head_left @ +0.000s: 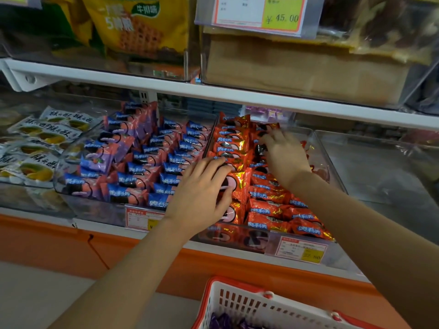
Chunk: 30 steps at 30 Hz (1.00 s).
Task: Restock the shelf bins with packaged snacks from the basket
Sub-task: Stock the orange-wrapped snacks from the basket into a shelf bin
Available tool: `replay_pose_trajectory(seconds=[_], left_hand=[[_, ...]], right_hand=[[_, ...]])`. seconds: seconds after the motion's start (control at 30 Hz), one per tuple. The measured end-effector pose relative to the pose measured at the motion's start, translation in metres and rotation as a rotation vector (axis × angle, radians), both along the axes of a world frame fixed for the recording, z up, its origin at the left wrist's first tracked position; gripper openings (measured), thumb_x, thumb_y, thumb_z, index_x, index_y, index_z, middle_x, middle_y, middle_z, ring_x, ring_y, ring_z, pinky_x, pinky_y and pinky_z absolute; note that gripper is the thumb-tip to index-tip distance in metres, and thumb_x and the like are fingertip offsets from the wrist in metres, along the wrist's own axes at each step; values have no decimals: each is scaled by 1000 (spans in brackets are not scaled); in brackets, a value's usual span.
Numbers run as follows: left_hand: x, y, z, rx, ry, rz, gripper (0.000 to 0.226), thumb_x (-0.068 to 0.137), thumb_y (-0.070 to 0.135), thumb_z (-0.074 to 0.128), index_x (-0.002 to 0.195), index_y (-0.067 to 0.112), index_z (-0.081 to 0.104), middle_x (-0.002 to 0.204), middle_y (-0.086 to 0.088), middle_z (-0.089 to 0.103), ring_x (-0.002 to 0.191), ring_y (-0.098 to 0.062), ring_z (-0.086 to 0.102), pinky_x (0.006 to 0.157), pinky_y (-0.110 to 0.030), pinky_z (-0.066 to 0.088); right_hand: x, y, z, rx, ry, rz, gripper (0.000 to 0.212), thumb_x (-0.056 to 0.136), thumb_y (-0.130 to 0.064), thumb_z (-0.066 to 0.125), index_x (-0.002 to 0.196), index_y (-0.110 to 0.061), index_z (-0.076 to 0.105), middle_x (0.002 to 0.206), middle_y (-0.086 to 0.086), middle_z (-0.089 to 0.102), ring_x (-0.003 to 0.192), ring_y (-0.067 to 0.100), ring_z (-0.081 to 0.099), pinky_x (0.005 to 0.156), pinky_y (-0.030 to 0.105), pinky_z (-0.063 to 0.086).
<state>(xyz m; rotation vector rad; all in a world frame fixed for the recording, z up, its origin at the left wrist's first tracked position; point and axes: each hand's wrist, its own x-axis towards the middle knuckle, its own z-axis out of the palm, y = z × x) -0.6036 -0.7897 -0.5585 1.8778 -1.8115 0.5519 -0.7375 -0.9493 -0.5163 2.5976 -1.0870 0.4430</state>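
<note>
Both hands in the middle bin (330, 162) on the lower shelf. Left hand (202, 193) palm down on the red packs (268, 210) at the bin's front left, fingers spread and only lightly bent, thumb alongside one pack, pressing rather than gripping. Right hand (285, 153) further back over the same red packs, fingertips toward the rear rows; too blurred to tell whether pinching a pack or merely touching. Red packs in rows from back wall to front wall, some on edge, some lying flat, a few at the front right heaped loosely. Just beside, in the left bin (78, 203), blue packs (147, 162) in tight rows. Further left, white packs (40, 143) with yellow fruit pictures. On the other side, touching the middle bin's wall, the right bin (380, 167). Price tags (301, 250) on the front walls of the middle and left bins. Below the bins, the shelf's orange front (47, 238). At the bottom edge of the view, under the right forearm, a white basket (237, 302) with a red rim, purple packs (223, 321) inside, only partly in view. Above, on the upper shelf (213, 91), yellow bags (142, 27) behind clear plastic, a brown box (297, 67) beside them, and over the box a tag (261, 13) reading 45.00.
</note>
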Motion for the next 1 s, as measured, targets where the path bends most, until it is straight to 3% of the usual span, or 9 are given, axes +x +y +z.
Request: replay_pose_trajectory(seconds=[0.1,0.33,0.5,0.6,0.7,0.83,0.9,1.0], left_hand=[[-1,0,1,21,-33,25,42,90,34,37,118,13,60,121,-4,60,114,-24,52,95,-40,43],[-2,3,7,104,-137,62,44,92,34,33,118,10,59,120,-8,60,109,-26,57,88,-40,49],[-8,7,16,173,-181,92,41,89,30,54,122,6,58,124,-12,60,115,-30,56,97,-45,45],[-26,14,25,188,-197,149,57,70,19,76,122,2,58,123,-18,60,115,-35,56,100,-49,42],[-52,28,22,125,-178,117,64,62,11,81,121,3,60,121,-18,61,115,-37,56,101,-53,40],[-89,51,-18,35,-142,-5,42,78,19,61,118,10,64,116,-11,62,113,-32,50,99,-53,38],[-104,63,-46,47,-121,-61,40,82,23,43,114,13,66,112,-9,63,109,-29,48,97,-50,39],[-121,80,-87,94,-93,-143,35,82,20,43,104,14,69,103,-7,65,101,-25,48,94,-43,35]], right_hand=[[-4,9,-1,140,-6,-7,58,89,-3,56,142,-13,37,146,11,35,134,29,33,103,39,39],[-31,36,9,278,-47,32,43,101,-19,39,144,-14,33,145,9,36,119,32,52,92,41,47],[-74,63,4,230,-43,106,39,103,-27,31,141,-19,35,139,3,43,126,21,45,95,35,45],[-103,84,-10,229,-64,172,39,99,-26,45,137,-20,41,135,2,48,126,20,47,101,37,46],[-133,102,-29,153,-7,272,69,72,-17,81,128,-18,43,125,6,57,115,26,58,89,45,54],[-171,121,-60,99,167,347,81,53,-16,88,123,-16,47,122,7,62,114,26,61,93,41,48],[-187,127,-79,130,267,345,77,46,-20,90,116,-16,57,117,6,66,108,25,64,89,38,52],[-208,129,-111,198,339,347,63,38,-25,91,97,-18,69,99,0,69,90,18,65,77,28,54]])
